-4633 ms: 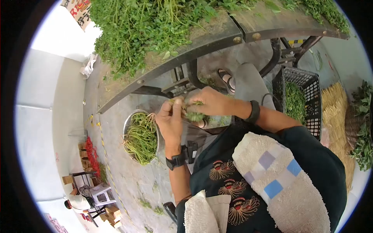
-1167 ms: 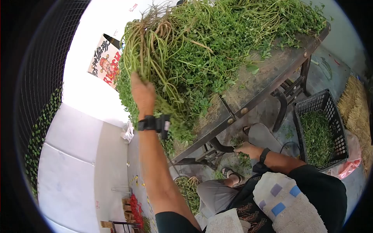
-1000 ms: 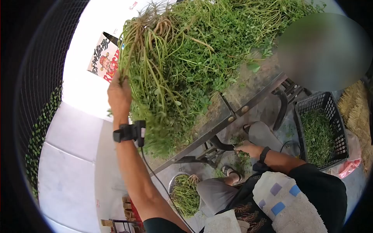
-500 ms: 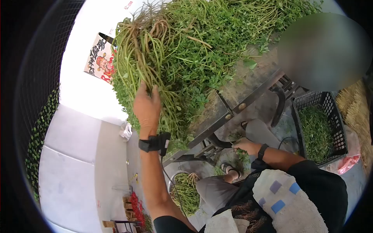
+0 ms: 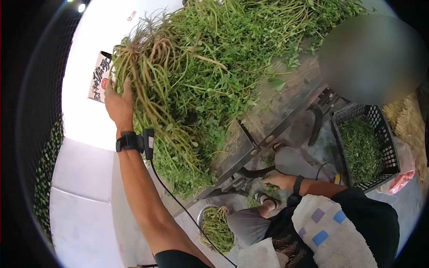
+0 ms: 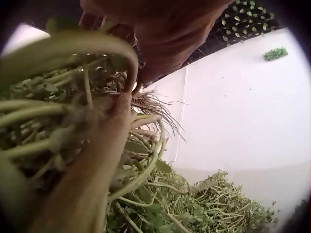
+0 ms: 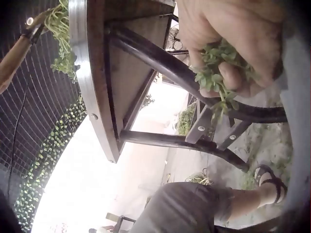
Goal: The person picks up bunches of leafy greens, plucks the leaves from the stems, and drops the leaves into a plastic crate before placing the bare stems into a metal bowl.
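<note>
My left hand (image 5: 119,107) reaches to the left end of a heap of leafy greens (image 5: 232,85) on the table. Its thumb and forefinger are straight and parted, touching long green stems (image 5: 154,89) with brown roots (image 5: 154,35) at the far end. In the left wrist view, thick stems (image 6: 87,165) cross close in front of that hand (image 6: 170,34), hiding part of its fingers. Low by the lap, my right hand (image 5: 281,179) holds a small bunch of leafy sprigs (image 7: 218,68) in curled fingers, seen close up in the right wrist view.
A black plastic crate (image 5: 380,134) of picked greens stands on the floor at right, beside straw mats (image 5: 406,120). A round basin (image 5: 202,219) of stems sits below the table. The table's metal-edged front (image 5: 292,123) runs between the hands. A blurred patch covers the upper right.
From bringing both hands together over the lap, my left hand has gone up to the heap. It has moved among the stems and is now further left. The right hand has stayed low lately.
</note>
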`<state>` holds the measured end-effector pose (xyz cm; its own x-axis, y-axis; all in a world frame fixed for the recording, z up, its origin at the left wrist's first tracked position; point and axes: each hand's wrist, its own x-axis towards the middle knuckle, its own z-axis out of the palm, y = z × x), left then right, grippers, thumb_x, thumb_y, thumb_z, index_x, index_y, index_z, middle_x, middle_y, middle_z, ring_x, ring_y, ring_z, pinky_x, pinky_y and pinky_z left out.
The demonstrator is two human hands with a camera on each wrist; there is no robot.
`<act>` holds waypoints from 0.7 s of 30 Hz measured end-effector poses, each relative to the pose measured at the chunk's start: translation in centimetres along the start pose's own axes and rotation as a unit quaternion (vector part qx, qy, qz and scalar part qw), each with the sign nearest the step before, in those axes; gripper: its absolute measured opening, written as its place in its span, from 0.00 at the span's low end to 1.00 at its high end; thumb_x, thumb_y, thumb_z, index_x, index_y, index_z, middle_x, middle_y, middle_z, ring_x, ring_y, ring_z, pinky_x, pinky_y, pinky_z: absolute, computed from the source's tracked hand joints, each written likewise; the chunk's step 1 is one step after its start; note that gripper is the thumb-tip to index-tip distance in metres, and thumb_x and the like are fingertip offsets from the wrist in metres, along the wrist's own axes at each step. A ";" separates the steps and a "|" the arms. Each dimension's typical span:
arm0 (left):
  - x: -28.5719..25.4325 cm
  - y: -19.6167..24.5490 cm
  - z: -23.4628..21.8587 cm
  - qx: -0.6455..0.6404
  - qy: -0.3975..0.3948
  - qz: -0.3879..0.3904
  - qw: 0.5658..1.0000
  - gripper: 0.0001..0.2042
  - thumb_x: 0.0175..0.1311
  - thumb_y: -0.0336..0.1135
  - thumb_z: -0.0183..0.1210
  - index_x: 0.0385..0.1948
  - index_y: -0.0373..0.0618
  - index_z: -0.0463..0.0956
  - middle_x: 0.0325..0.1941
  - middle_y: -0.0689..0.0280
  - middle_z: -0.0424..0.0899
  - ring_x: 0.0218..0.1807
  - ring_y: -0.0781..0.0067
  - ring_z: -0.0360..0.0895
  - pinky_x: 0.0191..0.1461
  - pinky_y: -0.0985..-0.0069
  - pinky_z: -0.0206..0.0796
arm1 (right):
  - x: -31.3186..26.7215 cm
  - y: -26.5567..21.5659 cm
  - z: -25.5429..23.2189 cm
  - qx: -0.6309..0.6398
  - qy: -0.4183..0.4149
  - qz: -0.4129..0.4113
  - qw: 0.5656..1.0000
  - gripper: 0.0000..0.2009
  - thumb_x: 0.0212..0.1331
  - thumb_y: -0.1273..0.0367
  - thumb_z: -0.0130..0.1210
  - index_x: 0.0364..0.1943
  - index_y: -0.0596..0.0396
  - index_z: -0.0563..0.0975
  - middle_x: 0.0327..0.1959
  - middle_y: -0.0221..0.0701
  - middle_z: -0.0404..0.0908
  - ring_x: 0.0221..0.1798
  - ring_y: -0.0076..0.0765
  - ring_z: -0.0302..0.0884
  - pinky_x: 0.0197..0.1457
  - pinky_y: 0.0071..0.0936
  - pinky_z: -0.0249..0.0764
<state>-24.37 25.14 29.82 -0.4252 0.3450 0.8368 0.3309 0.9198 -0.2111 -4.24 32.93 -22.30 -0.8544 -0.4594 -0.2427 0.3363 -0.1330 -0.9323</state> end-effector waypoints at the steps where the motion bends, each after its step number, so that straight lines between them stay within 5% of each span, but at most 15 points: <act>1: 0.4 0.0 0.6 0.003 -0.014 -0.025 1.000 0.34 0.53 0.50 0.60 0.55 0.30 0.65 0.53 0.47 0.74 0.54 0.54 0.72 0.54 0.69 0.64 | -0.2 -0.3 0.2 -0.009 0.015 0.046 0.999 0.06 0.47 0.71 0.57 0.31 0.50 0.79 0.24 0.31 0.73 0.25 0.29 0.68 0.30 0.30 0.66; 2: 0.9 -0.1 1.0 -0.003 -0.016 -0.022 1.000 0.34 0.53 0.50 0.60 0.55 0.30 0.65 0.53 0.47 0.74 0.54 0.54 0.72 0.54 0.69 0.64 | -0.5 -1.0 0.2 -0.017 0.030 0.091 0.995 0.06 0.46 0.71 0.58 0.31 0.50 0.79 0.23 0.32 0.73 0.26 0.30 0.69 0.30 0.30 0.66; 5: 1.6 0.4 1.2 -0.285 -0.128 -0.101 0.944 0.35 0.52 0.43 0.61 0.55 0.23 0.61 0.50 0.50 0.74 0.48 0.61 0.73 0.53 0.71 0.63 | 0.9 0.1 0.7 0.009 0.088 0.150 0.985 0.05 0.49 0.67 0.58 0.30 0.51 0.79 0.22 0.32 0.72 0.27 0.34 0.69 0.31 0.30 0.65; 11: 2.2 0.0 0.9 -0.328 -0.176 -0.206 0.905 0.27 0.52 0.38 0.63 0.51 0.28 0.68 0.44 0.58 0.77 0.41 0.67 0.73 0.42 0.74 0.65 | -0.1 -1.7 0.4 -0.051 0.084 0.183 0.978 0.25 0.49 0.59 0.60 0.43 0.70 0.73 0.34 0.39 0.76 0.35 0.41 0.70 0.40 0.41 0.65; 17: 1.6 -1.6 -1.9 -0.328 -0.139 -0.197 0.913 0.20 0.53 0.39 0.64 0.43 0.32 0.76 0.35 0.63 0.80 0.34 0.75 0.74 0.38 0.78 0.64 | 0.2 1.2 -0.4 -0.086 0.028 -0.022 0.996 0.16 0.49 0.61 0.58 0.32 0.64 0.79 0.24 0.32 0.76 0.26 0.34 0.69 0.32 0.36 0.64; 21: 0.7 -3.0 -4.8 -0.339 -0.129 -0.233 0.902 0.23 0.54 0.43 0.64 0.43 0.29 0.75 0.34 0.62 0.80 0.35 0.76 0.74 0.38 0.80 0.64 | -3.9 -4.3 0.0 0.011 0.066 0.079 0.995 0.13 0.48 0.62 0.58 0.25 0.60 0.80 0.20 0.30 0.74 0.22 0.31 0.67 0.29 0.33 0.63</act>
<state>-21.63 21.75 33.48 -0.8037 0.0635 0.5916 0.4687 0.6801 0.5638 -2.41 35.27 -17.32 -0.8346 -0.3566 -0.4198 0.4772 -0.0876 -0.8744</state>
